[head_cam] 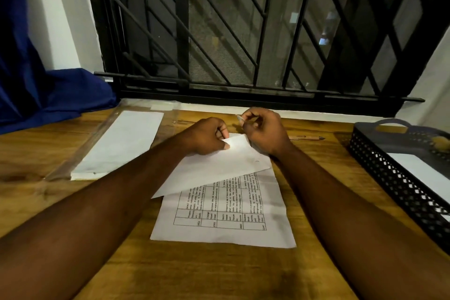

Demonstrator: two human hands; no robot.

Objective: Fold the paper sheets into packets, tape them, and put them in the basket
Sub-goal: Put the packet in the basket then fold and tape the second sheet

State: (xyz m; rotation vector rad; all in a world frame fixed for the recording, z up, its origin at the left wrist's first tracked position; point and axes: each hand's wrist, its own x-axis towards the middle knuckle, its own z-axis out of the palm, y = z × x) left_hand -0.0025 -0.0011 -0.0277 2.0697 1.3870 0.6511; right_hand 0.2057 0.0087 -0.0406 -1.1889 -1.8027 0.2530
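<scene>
left hand (207,137): your fingers are curled and the thumb presses on the far corner of the folded packet (219,168), pinching it.
right hand (264,130): just beside your left, fingers curled, thumb and forefinger pinching a small tape strip (239,118) that looks clear; its free end points up and away from you.
folded packet: white, blank side up, lying slanted on the table in front of you, its far corner under your left thumb, its right end under the heel of your right hand.
printed sheet (226,217): flat beneath the packet and nearer to you, a text grid showing; the packet covers its far end.
pen (307,138): on the table just right of your right hand.
paper stack (119,146): left of your hands, white sheets on a clear plastic sleeve, apart from the packet.
basket (389,178): black, perforated, at the table's right edge, well apart from your hands; a white paper (423,170) lies inside.
table (219,273): wooden.
blue cloth (48,97): bunched at the far left corner.
window grille (243,31): black bars behind the table.
</scene>
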